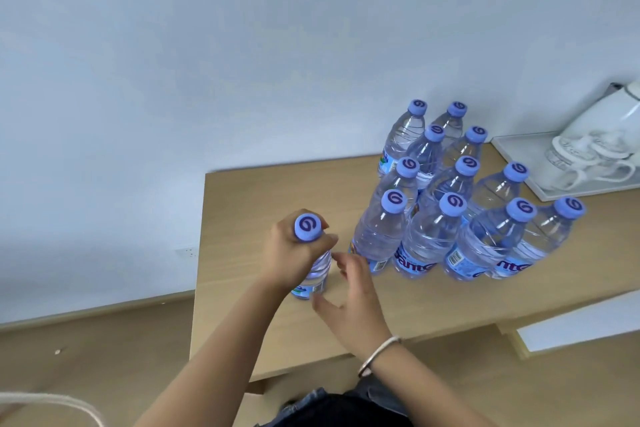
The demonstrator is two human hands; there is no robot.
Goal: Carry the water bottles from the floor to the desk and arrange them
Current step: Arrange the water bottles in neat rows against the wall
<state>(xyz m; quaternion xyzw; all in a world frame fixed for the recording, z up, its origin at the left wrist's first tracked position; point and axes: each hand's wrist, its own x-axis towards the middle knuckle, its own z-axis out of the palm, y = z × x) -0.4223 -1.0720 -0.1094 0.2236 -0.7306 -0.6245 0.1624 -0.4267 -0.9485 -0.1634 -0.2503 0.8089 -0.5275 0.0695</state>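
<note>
Clear bottles (pixel 377 236), lilac caps (pixel 394 200) with purple swirl, blue labels (pixel 414 265), tan desk (pixel 277 191), white mugs (pixel 585 159), silver bracelet (pixel 377 354)

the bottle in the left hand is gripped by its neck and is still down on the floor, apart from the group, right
Not quite. The head view shows the bottle standing on the desk, not the floor. The left hand does grip its neck, and it stands apart from the group of bottles.
</note>
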